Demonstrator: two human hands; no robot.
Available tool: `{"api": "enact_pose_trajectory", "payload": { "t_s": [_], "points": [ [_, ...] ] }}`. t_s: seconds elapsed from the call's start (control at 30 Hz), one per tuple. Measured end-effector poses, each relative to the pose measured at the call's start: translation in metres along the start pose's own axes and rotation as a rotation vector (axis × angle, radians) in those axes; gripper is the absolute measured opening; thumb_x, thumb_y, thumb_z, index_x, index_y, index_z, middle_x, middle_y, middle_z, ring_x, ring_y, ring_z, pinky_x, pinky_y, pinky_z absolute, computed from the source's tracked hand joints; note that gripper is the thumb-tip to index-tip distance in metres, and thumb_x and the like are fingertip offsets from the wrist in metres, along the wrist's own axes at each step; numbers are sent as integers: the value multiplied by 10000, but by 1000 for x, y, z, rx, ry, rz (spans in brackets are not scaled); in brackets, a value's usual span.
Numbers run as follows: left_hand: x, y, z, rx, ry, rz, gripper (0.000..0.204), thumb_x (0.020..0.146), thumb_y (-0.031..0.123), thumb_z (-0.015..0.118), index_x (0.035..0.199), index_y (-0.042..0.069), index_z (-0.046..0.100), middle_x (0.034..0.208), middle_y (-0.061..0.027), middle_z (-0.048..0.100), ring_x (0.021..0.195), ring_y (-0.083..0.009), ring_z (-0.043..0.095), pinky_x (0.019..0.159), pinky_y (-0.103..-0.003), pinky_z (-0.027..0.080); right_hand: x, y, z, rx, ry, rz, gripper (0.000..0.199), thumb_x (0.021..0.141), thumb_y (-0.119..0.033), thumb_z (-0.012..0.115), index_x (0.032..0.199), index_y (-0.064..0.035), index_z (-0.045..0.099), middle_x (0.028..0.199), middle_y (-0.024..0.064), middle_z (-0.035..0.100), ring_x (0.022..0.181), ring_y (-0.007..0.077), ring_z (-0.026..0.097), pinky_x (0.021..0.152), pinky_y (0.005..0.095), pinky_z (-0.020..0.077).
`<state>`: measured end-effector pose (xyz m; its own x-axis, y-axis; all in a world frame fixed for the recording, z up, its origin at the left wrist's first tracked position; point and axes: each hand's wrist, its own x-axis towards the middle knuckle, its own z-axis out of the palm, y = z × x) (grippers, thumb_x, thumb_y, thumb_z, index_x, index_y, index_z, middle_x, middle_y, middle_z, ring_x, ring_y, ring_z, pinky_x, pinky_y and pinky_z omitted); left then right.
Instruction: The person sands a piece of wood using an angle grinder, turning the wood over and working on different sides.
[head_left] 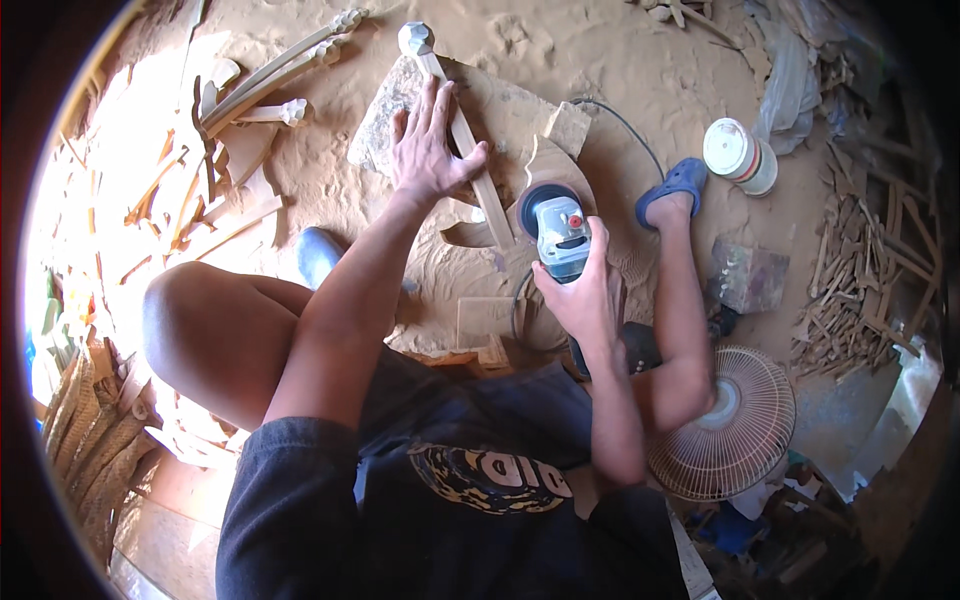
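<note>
Your left hand [428, 140] lies flat, fingers spread, pressing down on the long pale wooden spindle with a carved knob at its far end [462, 135]. It pins the piece rather than wrapping it: the thumb sits on the near-right side, the other fingers cross over to the left. The spindle's long axis runs from that knob, up beyond your fingertips, down and to the right past your thumb, where its lower end meets the dark round disc of the grey handheld power sander [556, 222]. Your right hand [582, 292] is closed around the sander's body from behind, fingers curled tight on it, disc just beyond your knuckles and touching or almost touching the wood; I cannot tell which. The spindle rests on a dusty flat wooden slab [500, 100] under both hands. So the workpiece lies ahead and to the left of your right fingers, and your left hand is the nearer one, already on it.
</note>
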<state>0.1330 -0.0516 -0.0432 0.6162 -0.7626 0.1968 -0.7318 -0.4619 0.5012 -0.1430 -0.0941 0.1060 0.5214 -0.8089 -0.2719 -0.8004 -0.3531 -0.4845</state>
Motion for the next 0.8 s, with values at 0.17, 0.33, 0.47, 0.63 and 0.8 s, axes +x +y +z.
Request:
{"api": "enact_pose_trajectory", "payload": {
  "t_s": [0.17,0.33,0.47,0.63,0.8],
  "points": [
    [1,2,-1,-39,5,-4,1154,802,711,662,1717,107,300,1790,-191,312,1643,-302,336,1310,-550,194,5,-1,3,-38,1,-85,919,867,-328,849,1593,-66,350,1052,327,756,933,522,745,808,619,568],
    [0,2,-2,-17,9,3,1151,809,701,657,1714,88,298,1785,-201,318,1640,-301,342,1310,-548,194,8,-6,4,-55,-44,-64,926,869,-325,846,1598,-65,338,1045,333,754,934,529,742,811,620,569],
    [0,5,-2,-2,-33,-25,1149,828,702,644,1726,80,287,1804,-183,279,1662,-277,296,1335,-528,159,7,-8,5,-59,-45,-60,939,871,-332,845,1607,-62,327,1034,338,751,923,532,741,801,620,571],
    [-1,4,-2,-7,-24,-15,1151,826,690,661,1724,77,285,1794,-210,288,1647,-287,329,1334,-530,162,9,-18,6,-118,-78,18,927,866,-319,855,1595,-76,336,1053,337,748,940,534,737,806,624,565],
    [1,3,0,0,-28,-13,1157,820,693,660,1725,77,287,1800,-196,285,1648,-278,329,1338,-535,153,16,-14,5,-162,-32,40,924,870,-327,850,1591,-75,330,998,324,752,892,522,747,779,620,575]
  ]
}}
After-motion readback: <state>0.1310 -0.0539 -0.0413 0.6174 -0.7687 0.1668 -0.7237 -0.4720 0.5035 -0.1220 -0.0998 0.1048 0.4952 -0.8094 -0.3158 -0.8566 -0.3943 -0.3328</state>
